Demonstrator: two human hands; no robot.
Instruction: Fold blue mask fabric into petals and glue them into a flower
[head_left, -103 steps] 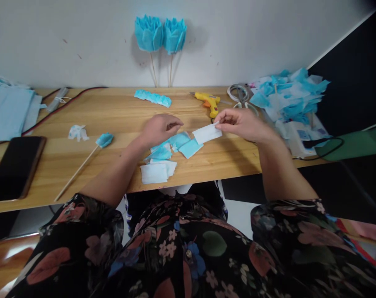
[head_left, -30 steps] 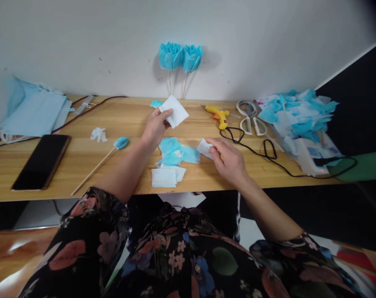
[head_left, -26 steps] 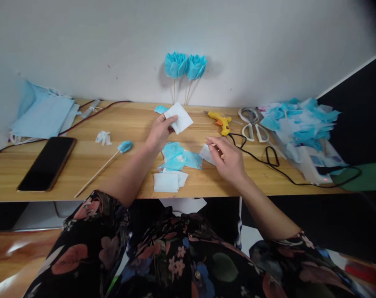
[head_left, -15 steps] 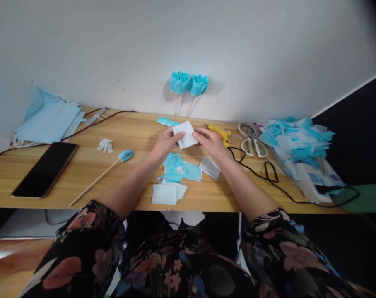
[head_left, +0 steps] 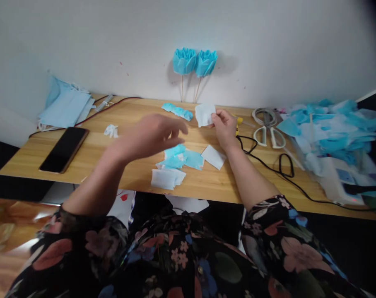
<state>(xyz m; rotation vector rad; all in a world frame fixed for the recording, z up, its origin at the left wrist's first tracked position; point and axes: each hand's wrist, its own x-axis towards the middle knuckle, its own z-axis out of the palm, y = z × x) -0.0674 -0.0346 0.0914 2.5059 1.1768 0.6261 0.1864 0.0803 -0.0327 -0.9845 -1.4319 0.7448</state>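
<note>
Here, the right hand (head_left: 224, 127) pinches a white sheet (head_left: 204, 115) by its edge between closed fingers (head_left: 218, 121), holding it over the table (head_left: 135, 111), in front of two blue flowers (head_left: 184, 62) leaning on the wall (head_left: 97, 41). The left hand (head_left: 153, 135), slightly blurred, hangs empty with fingers loosely curled and parted, near a pile of blue pieces (head_left: 174, 161); another white piece (head_left: 214, 157) lies beside them.

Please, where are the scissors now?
In the head view, the scissors lie right of the right hand, on the wooden table, just left of the blue-and-white scrap pile.
</note>
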